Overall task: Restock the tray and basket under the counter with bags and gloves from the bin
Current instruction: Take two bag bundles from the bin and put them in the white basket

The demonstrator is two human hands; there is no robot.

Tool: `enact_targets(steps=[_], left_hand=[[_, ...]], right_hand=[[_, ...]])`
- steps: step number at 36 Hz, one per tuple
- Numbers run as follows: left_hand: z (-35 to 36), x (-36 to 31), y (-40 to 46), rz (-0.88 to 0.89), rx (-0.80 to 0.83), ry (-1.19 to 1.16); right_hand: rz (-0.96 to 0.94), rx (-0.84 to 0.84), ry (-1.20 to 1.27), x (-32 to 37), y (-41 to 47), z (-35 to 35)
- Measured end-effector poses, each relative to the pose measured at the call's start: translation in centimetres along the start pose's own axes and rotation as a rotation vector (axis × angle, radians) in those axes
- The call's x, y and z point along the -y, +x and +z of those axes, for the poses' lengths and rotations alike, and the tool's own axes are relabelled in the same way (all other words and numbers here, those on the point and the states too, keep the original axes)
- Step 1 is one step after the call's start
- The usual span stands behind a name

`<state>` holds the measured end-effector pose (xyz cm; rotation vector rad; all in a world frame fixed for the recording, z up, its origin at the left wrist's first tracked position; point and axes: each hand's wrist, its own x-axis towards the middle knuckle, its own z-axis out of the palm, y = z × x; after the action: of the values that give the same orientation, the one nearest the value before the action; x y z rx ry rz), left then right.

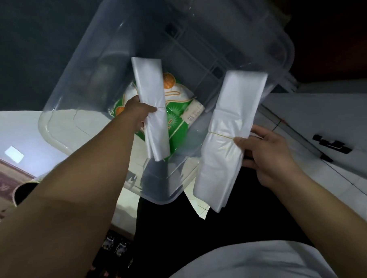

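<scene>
Two bundles of white plastic bags are in hand, one each. The left hand (138,111), at mid-frame, grips the narrow bundle (152,110) at its rubber-banded waist, thumb across the front and fingers hidden behind, so the bundle stands nearly upright over the open clear bin (75,84). The right hand (265,150), at the right of centre, pinches the wider bundle (230,134) at its own yellow band, thumb on top and fingers curled beneath; this bundle tilts, its lower end hanging past the bin's near corner.

Both forearms reach up from the lower frame, the left extended further over the bin, the right bent closer to the body.

To do this step well, the person should probably keep hold at the bands, where the slippery film is bunched tight, and lift both bundles clear of the bin wall before turning toward the counter. A green and orange packet (177,122) lies in the bin beneath the left bundle. Neither tray nor basket is in view.
</scene>
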<state>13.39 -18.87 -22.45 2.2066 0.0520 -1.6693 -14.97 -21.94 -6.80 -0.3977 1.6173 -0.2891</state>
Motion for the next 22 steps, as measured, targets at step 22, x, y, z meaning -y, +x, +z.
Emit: enact_targets(steps=[22], left_hand=[[-1.6, 2.0, -30.5, 0.447, -0.245, -0.487]], right_hand=[[-0.558, 0.411, -0.273, 12.2, -9.9, 1.8]])
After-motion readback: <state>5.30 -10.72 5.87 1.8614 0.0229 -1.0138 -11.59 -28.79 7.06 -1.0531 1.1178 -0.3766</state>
